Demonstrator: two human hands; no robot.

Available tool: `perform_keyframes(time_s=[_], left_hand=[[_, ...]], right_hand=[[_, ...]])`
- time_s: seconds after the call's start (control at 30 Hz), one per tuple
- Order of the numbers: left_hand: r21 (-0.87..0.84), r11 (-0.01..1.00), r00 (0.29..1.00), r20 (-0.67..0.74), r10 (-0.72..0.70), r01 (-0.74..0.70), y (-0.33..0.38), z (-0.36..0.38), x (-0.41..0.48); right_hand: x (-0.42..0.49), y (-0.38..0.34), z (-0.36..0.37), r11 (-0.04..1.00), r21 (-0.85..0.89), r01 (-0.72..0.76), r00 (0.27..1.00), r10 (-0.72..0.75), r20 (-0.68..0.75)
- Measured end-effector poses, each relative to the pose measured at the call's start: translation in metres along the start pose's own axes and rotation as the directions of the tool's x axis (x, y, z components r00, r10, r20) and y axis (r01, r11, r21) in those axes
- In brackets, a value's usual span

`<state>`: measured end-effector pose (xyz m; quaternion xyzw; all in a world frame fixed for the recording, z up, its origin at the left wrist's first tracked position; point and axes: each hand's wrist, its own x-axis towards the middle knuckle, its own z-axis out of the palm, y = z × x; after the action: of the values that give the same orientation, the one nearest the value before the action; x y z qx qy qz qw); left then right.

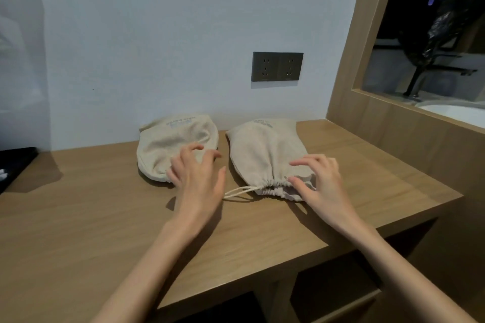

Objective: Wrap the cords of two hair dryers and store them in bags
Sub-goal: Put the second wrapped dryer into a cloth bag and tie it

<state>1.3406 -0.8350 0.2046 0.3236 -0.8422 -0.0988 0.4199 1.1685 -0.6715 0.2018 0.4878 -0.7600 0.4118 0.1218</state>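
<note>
Two beige cloth drawstring bags lie side by side on the wooden desk [78, 217], both bulging. The left bag [173, 139] leans against the wall. The right bag [265, 152] has its gathered mouth toward me, and its drawstring [237, 191] trails out to the left. My left hand [196, 181] hovers with loosely spread fingers over the near edge of the left bag and holds nothing. My right hand [320, 183] has relaxed fingers touching the gathered mouth of the right bag. No hair dryer or cord is visible.
A dark double wall socket [277, 66] sits on the wall above the bags. A wooden frame with a glass pane [393, 113] borders the desk on the right. A black object [15, 162] lies at the desk's left edge. Open shelves show below the desk's front.
</note>
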Motion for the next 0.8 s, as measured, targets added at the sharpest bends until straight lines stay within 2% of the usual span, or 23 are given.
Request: perform_keyframes(time_s=[0.07, 0.13, 0.2, 0.27, 0.33, 0.57, 0.63, 0.8], left_hand=[[-0.068, 0.984, 0.977, 0.129, 0.170, -0.162, 0.021, 0.002, 0.002], [-0.111, 0.939, 0.900, 0.266, 0.345, -0.326, 0.043, 0.009, 0.003], [-0.117, 0.886, 0.810, 0.364, 0.459, -0.449, 0.062, 0.019, 0.004], [-0.120, 0.866, 0.751, 0.451, 0.483, -0.485, 0.078, 0.032, 0.006], [-0.124, 0.869, 0.730, 0.493, 0.473, -0.479, 0.089, 0.043, 0.008], [-0.158, 0.827, 0.667, 0.520, 0.534, -0.539, 0.096, 0.074, 0.005], [-0.160, 0.823, 0.669, 0.508, 0.542, -0.545, 0.093, 0.078, 0.003], [-0.118, 0.804, 0.686, 0.459, 0.565, -0.583, 0.088, 0.082, -0.002]], right_hand=[[-0.005, 0.010, -0.009, 0.998, -0.022, -0.061, 0.998, 0.062, 0.017], [-0.011, 0.019, -0.017, 0.994, -0.059, -0.094, 0.993, 0.098, 0.062], [-0.017, 0.027, -0.025, 0.989, -0.062, -0.136, 0.981, 0.143, 0.131], [-0.023, 0.031, -0.030, 0.984, -0.036, -0.176, 0.966, 0.179, 0.186], [-0.027, 0.037, -0.031, 0.978, 0.002, -0.209, 0.955, 0.204, 0.215], [-0.032, 0.048, -0.034, 0.964, 0.130, -0.232, 0.952, 0.198, 0.231], [-0.032, 0.048, -0.036, 0.973, 0.108, -0.205, 0.963, 0.181, 0.198], [-0.031, 0.044, -0.041, 0.996, -0.085, -0.014, 0.996, 0.021, 0.089]])
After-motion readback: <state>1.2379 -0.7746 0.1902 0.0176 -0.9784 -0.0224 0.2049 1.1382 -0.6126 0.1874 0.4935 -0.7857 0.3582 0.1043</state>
